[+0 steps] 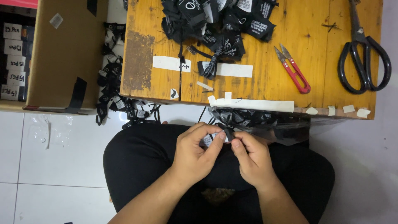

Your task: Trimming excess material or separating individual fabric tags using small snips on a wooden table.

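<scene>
Over the lap of a seated person in black trousers, both hands meet just below the edge of a worn wooden bench (290, 37). Left hand (195, 153): fingers clamped on a small black woven label with white print (213, 138), thumb pressing it flat, apparently so it can be handled. Right hand (251, 155): thumb and forefinger pinched together on the same label from the other side. Clear plastic bag of further black labels (265, 122), hanging at the bench edge just above the hands, probably taped there by the strip of pale masking tape (253, 105) for easy reach. Heap of loose black labels (215, 20) at the far side of the bench. Red-handled thread snips (292, 68) and large black-handled scissors (362, 52), lying to the right of the heap, well apart from the hands. Brown cardboard box (66, 54), left of the bench. More black labels (114, 89), spilled on the white tiled floor (54, 166) between box and bench.
</scene>
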